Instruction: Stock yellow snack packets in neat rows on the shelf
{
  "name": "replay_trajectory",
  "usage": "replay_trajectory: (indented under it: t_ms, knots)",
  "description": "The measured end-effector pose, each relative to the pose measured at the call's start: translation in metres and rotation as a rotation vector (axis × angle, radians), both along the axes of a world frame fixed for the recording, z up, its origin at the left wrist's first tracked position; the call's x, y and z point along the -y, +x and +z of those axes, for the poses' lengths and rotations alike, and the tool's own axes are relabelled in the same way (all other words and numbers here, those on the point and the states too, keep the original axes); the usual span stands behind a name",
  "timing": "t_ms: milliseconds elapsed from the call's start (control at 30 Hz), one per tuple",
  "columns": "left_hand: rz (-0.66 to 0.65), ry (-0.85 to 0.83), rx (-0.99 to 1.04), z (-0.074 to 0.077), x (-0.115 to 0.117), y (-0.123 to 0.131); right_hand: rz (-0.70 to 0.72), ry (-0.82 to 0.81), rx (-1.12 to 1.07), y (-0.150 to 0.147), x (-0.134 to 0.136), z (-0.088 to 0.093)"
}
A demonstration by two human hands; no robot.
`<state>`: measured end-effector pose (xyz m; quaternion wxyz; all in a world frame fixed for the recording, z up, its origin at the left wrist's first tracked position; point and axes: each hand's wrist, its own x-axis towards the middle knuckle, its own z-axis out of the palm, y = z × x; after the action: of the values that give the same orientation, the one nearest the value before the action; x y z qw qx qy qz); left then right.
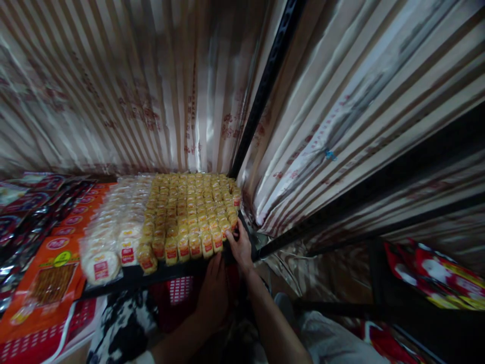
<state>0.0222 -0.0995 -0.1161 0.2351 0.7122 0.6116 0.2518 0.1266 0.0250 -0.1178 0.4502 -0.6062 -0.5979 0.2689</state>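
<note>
Small yellow wrapped snack packs (189,212) with red labels stand in tight rows on a black shelf (151,279). My right hand (241,246) is at the right front corner of these rows. Its thumb and fingers are bent and apart, with the fingertips against the end packs. I see no pack clearly held in it. Just below the shelf's front edge is my left hand (214,283), fingers stretched upward and their tips close to the front row. Whether those tips touch a pack is hard to make out in the dim light.
Left of the yellow packs lie white round packaged crackers (101,267), orange snack bags (56,273) and dark bags (34,222). A black upright post (261,96) stands behind the corner, before striped plastic sheeting (170,86). Red baskets (41,331) sit below. Red bags (435,273) lie at right.
</note>
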Motion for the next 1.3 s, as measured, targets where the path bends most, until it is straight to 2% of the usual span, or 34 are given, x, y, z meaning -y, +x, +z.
replay_trajectory:
  t_ms: [133, 300, 633, 700, 800, 1000, 1100, 1300]
  knots:
    - [0.053, 0.007, -0.034, -0.007, -0.01, 0.004, -0.007, -0.013, -0.002, 0.0, 0.001, 0.002]
    - [0.056, 0.021, -0.052, 0.003, -0.019, 0.004, 0.002, 0.011, -0.005, 0.0, 0.001, 0.001]
    - [0.166, 0.307, -0.041, 0.002, -0.042, 0.004, 0.017, 0.003, 0.016, 0.002, 0.0, -0.003]
    - [0.182, 0.336, -0.05, 0.004, -0.041, 0.006, 0.023, -0.006, 0.017, 0.002, 0.0, -0.002]
    - [0.166, 0.345, -0.04, 0.003, -0.027, 0.006, 0.023, -0.007, 0.024, 0.001, 0.0, 0.001]
    - [0.239, 0.348, -0.037, -0.02, 0.007, -0.003, -0.021, -0.033, 0.057, -0.001, 0.001, 0.005]
    - [0.225, 0.34, -0.024, -0.024, 0.003, -0.005, -0.017, -0.026, 0.055, -0.001, 0.001, 0.004]
    - [0.209, 0.274, 0.022, -0.01, -0.022, -0.004, -0.003, -0.034, 0.021, 0.001, -0.002, -0.003]
